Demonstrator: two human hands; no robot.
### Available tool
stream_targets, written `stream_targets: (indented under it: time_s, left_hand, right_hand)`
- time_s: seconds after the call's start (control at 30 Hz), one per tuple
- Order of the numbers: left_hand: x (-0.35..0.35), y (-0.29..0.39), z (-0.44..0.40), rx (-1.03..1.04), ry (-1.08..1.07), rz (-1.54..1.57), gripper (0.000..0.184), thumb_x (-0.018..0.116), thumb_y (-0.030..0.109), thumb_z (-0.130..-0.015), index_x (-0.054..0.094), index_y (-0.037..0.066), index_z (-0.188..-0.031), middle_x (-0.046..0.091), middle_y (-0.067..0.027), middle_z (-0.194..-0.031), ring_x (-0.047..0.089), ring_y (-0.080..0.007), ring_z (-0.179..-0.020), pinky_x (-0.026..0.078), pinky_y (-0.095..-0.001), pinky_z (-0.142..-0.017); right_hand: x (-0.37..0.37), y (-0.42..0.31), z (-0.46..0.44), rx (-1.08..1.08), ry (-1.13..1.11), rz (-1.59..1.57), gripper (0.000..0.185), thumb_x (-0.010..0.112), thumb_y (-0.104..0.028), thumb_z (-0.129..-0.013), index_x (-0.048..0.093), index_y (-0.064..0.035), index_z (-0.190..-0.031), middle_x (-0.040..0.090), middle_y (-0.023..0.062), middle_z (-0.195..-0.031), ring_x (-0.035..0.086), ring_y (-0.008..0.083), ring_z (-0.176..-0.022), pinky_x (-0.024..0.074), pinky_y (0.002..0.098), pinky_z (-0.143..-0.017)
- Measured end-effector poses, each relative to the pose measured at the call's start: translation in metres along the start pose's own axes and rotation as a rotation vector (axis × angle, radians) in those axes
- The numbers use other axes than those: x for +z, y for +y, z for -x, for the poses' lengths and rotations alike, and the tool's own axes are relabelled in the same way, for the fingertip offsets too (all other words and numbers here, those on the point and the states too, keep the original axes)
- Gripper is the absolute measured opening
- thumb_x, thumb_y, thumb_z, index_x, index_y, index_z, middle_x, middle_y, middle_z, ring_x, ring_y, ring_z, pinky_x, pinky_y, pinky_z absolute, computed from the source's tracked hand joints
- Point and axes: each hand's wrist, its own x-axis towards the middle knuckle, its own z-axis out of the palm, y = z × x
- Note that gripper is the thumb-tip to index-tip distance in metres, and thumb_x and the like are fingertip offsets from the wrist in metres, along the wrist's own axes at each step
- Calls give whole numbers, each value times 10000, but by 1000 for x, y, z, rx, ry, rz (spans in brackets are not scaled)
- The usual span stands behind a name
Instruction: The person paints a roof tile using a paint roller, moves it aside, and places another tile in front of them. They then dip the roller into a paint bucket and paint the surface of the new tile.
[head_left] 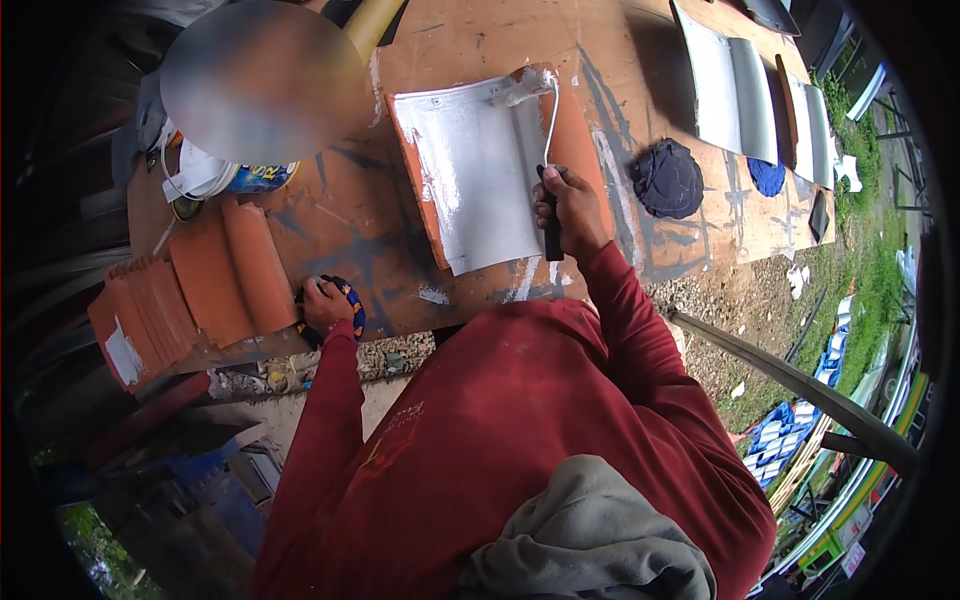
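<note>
A curved orange roof tile (pixel 470 180) lies on the wooden table in front of me, most of its face coated white, with bare orange along its left and right edges. My right hand (pixel 575 208) is closed round the black handle of a small paint roller (pixel 528 88), whose head rests on the tile's top right part. At the table's front edge, my left hand (pixel 326 304) lies on a dark patterned cloth bundle (pixel 352 306), its fingers bent over something I cannot make out. Unpainted orange tiles (pixel 232 270) lie just left of it.
White-coated tiles (pixel 728 90) stand at the back right, near a dark cloth bundle (pixel 668 178) and a blue one (pixel 766 176). A paint bucket (pixel 262 178) sits at the left. The paint-marked table (pixel 400 300) ends before my body. A metal pole (pixel 780 375) slants at the right.
</note>
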Motion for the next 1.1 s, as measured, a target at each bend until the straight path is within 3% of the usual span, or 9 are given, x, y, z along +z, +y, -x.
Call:
stream_targets:
  time_s: [0.1, 0.3, 0.53, 0.83, 0.97, 1.1]
  left_hand:
    - [-3, 3, -3, -5, 2, 19, 243, 548, 256, -975, 648, 63, -1081, 706, -216, -970, 688, -425, -854, 545, -521, -712]
    - [-7, 5, -3, -38, -42, 30, 239, 542, 241, -976, 641, 49, -1078, 703, -223, -973, 685, -429, -861, 543, -522, -710]
    - [-6, 6, -1, -28, -43, 19, 227, 545, 236, -966, 635, 57, -1072, 700, -226, -960, 680, -442, -842, 542, -528, -706]
    - [-3, -1, -2, 17, -41, 67, 218, 555, 241, -956, 642, 74, -1066, 698, -222, -950, 681, -437, -823, 537, -535, -681]
    - [-3, 5, -2, -8, 38, 49, 191, 566, 232, -952, 634, 89, -1059, 704, -203, -952, 684, -425, -820, 540, -527, -678]
    - [-6, 1, 3, 28, 21, 28, 193, 568, 235, -948, 636, 95, -1061, 704, -195, -948, 684, -420, -813, 542, -524, -679]
  right_hand:
    - [22, -11, -29, -58, 12, -5, 183, 535, -242, -1086, 504, -65, -1115, 531, 17, -789, 506, 105, -591, 454, 291, -506]
    - [25, 22, 6, -155, 92, 24, 207, 547, -243, -1080, 487, -50, -1125, 524, 17, -777, 507, 104, -569, 443, 276, -478]
    - [40, -2, -29, -212, 108, 49, 186, 559, -226, -1072, 503, -48, -1081, 522, 18, -741, 509, 107, -561, 449, 282, -474]
    - [37, 13, -29, -288, 174, 159, 184, 591, -114, -1039, 540, 29, -1144, 558, 43, -710, 508, 103, -485, 453, 299, -416]
    - [23, 21, -21, -289, 185, 251, 148, 554, -184, -1075, 534, -39, -1098, 534, 21, -734, 493, 107, -520, 440, 300, -468]
    - [26, -19, -30, -140, -11, -109, 119, 546, -186, -1070, 535, -68, -1058, 539, 30, -777, 525, 137, -594, 451, 312, -519]
